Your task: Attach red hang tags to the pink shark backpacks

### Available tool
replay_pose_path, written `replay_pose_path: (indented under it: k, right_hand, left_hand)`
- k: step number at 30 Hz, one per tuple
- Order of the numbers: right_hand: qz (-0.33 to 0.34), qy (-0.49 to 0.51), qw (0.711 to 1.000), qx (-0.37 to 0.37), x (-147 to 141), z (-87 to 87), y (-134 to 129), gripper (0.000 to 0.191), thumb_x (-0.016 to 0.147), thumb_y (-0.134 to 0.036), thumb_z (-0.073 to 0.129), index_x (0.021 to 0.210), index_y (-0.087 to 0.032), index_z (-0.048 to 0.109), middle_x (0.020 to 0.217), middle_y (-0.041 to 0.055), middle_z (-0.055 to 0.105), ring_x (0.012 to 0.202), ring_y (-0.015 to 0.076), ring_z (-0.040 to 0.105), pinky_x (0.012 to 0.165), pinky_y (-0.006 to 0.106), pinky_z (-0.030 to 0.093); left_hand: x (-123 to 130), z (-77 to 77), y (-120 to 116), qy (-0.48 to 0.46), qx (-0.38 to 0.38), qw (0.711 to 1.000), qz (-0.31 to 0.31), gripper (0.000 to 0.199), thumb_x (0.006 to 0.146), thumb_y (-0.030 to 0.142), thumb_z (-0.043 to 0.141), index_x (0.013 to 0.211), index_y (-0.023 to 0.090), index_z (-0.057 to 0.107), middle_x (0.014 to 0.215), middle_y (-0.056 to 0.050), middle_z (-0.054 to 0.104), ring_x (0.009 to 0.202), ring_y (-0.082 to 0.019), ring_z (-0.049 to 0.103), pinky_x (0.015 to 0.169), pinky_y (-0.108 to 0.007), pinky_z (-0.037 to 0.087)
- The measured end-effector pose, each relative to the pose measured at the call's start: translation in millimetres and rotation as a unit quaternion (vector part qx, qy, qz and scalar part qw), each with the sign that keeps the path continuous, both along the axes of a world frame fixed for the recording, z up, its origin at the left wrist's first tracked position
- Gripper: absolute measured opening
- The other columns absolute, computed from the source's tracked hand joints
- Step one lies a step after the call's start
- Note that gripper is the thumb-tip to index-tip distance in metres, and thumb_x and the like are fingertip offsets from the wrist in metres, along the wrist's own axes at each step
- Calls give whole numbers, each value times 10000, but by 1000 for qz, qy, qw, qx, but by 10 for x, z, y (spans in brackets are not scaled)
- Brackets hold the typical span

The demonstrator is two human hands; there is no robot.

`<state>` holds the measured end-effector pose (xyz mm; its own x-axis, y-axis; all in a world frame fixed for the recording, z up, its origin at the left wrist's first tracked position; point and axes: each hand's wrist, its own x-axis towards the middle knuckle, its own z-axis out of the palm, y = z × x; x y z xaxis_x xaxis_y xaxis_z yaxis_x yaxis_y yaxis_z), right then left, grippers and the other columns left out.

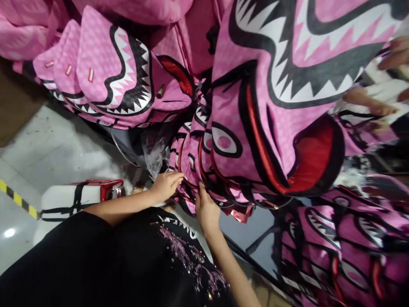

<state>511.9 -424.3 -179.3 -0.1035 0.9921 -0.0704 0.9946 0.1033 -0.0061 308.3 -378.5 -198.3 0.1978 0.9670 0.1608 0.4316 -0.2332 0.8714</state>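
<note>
Pink shark-mouth pieces (225, 140) with black trim and red lining lie in an overlapping stack in front of me. My left hand (166, 186) rests at the stack's near left edge, its fingers pressed together on the pink fabric. Close to its right, my right hand (207, 209) touches the lower edge of the same stack, with its fingertips bent against the fabric. The fingertips of both hands are partly lost against the folds, so I cannot make out exactly what they pinch. A clear plastic bag (155, 155) sits just beyond my left hand.
More pink shark-print pieces (102, 64) pile up at the upper left, and others (322, 230) at the lower right. A white box with black straps (64, 198) stands on the floor at left, near yellow-black tape (19, 199). Another person's hands (370, 102) show at far right.
</note>
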Motion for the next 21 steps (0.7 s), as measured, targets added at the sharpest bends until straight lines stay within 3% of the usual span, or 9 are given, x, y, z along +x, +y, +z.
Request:
replay_pose_path:
  k: [3, 5, 9, 12, 17, 21]
  right_hand:
    - [-22, -80, 996, -23, -109, -83, 91, 422, 982, -235, 447, 1393, -157, 495, 823, 103, 699, 595, 181, 639, 487, 253, 332]
    - [-44, -77, 996, -21, -122, -122, 97, 371, 978, -226, 443, 1324, -140, 546, 872, 118, 702, 616, 171, 638, 503, 248, 341]
    - [-74, 50, 996, 17, -69, -155, 3, 274, 962, -257, 410, 1043, -137, 643, 984, 129, 702, 756, 185, 665, 610, 252, 439]
    - [-120, 175, 974, 84, -41, -164, -67, 310, 952, -335, 400, 1049, -143, 624, 1030, 137, 710, 868, 208, 683, 736, 290, 505]
    - [-237, 259, 933, 73, -94, -262, -21, 408, 911, -378, 370, 1071, -116, 638, 853, 119, 739, 627, 187, 674, 644, 290, 516]
    - [-273, 263, 923, 68, -127, -325, 22, 437, 891, -400, 376, 1061, -110, 655, 833, 125, 743, 620, 200, 683, 631, 289, 511]
  left_hand:
    - [-129, -83, 129, 95, -51, 992, -57, 317, 963, 198, 466, 1206, 181, 668, 1065, -81, 745, 937, -198, 707, 822, -307, 553]
    - [-167, -115, 169, 127, -79, 984, -99, 328, 960, 194, 458, 1210, 217, 669, 1098, -60, 740, 967, -203, 705, 822, -303, 550]
    - [-146, -150, 205, 140, -88, 973, -164, 342, 941, 168, 452, 1167, 263, 690, 1057, -34, 747, 959, -208, 706, 788, -290, 539]
    - [-29, -159, 262, 146, -75, 966, -201, 343, 931, 146, 438, 1115, 257, 706, 1025, -44, 747, 941, -210, 705, 765, -288, 532]
    - [292, -169, 414, 161, -69, 958, -226, 316, 868, 82, 467, 1022, 188, 721, 953, -109, 740, 925, -239, 704, 761, -312, 530]
    - [412, -123, 507, 164, -66, 949, -261, 312, 853, 101, 497, 1034, 218, 722, 986, -87, 746, 955, -234, 700, 776, -300, 529]
